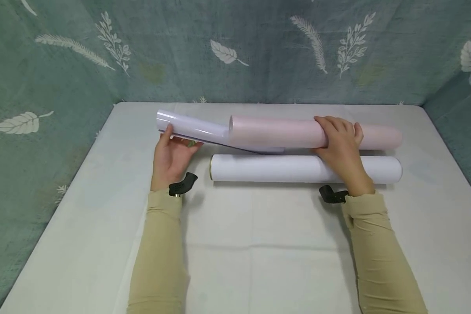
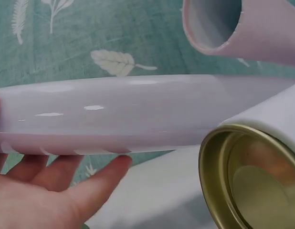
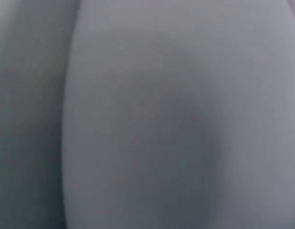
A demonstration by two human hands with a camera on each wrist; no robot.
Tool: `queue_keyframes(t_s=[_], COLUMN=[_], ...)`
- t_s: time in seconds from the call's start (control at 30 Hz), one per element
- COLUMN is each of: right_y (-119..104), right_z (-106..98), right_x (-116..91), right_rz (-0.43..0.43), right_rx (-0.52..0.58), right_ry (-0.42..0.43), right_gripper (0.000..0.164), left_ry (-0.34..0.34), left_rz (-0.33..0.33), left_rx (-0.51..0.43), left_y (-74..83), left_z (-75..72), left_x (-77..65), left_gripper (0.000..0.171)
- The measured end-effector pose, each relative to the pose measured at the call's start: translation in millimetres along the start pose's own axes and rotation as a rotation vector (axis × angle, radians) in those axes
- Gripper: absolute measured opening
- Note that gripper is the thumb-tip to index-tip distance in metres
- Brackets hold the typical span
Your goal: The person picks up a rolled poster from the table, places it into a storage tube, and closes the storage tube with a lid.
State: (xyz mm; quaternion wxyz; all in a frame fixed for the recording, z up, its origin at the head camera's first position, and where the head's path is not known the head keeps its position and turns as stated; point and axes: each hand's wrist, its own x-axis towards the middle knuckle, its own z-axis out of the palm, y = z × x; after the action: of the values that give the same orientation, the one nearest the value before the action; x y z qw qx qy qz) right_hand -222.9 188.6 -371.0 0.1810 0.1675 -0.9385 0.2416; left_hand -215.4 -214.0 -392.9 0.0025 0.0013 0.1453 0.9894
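Observation:
My left hand [image 1: 172, 159] holds a glossy whitish rolled sheet [image 1: 198, 127] near its left end, thumb over the top and fingers beneath. The roll's right part passes behind the near end of a pale pink tube [image 1: 274, 131]. From above, my right hand [image 1: 342, 150] grips that pink tube right of its middle. In the left wrist view the pink tube [image 2: 269, 33] shows a hollow open end. In front of it lies a white tube [image 1: 263, 169], with a recessed gold metal end [image 2: 262, 191]. Blurred white tube surface [image 3: 152, 119] fills the right wrist view.
A white cloth [image 1: 251, 253] with fold creases covers the table. Green fabric [image 1: 259, 52] printed with white leaves hangs behind and at both sides. A black wrist camera [image 1: 183, 184] sticks out from the left sleeve, another black camera [image 1: 332, 195] from the right.

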Motion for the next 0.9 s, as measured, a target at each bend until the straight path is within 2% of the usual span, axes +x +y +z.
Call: queue_keyframes(t_s=[0.1,0.33,0.43,0.53,0.67,0.77,0.9], right_y=[2.2,4.3,4.1,3.7,3.3,3.8,3.8], right_z=[2.7,4.9,4.7,5.0,5.2,5.1,5.2], right_x=[-0.8,0.5,1.1,1.8,0.9,-0.2,-0.3], right_rz=[-0.009,-0.014,-0.020,-0.020,-0.011,-0.006,-0.013], right_rx=[-0.016,-0.037,-0.042,-0.041,-0.038,-0.038,-0.039], right_ry=[0.017,0.024,0.027,0.029,0.024,0.021,0.027], right_gripper=[0.073,0.074,0.074,0.074,0.074,0.074,0.074], left_ry=[0.019,0.125,0.114,0.085,0.082,0.080,0.072], left_rz=[0.007,0.050,0.037,-0.019,-0.084,-0.085,-0.064], left_rx=[-0.028,0.032,0.041,0.057,0.082,0.079,0.080], left_y=[-0.5,-4.5,-7.3,-8.7,-9.6,-10.8,-12.1], left_z=[-0.9,-2.2,-1.5,-0.1,2.1,3.7,4.3], left_x=[2.3,3.5,4.6,5.4,4.6,3.8,3.2], left_gripper=[0.036,0.050,0.050,0.052,0.064,0.068,0.059])
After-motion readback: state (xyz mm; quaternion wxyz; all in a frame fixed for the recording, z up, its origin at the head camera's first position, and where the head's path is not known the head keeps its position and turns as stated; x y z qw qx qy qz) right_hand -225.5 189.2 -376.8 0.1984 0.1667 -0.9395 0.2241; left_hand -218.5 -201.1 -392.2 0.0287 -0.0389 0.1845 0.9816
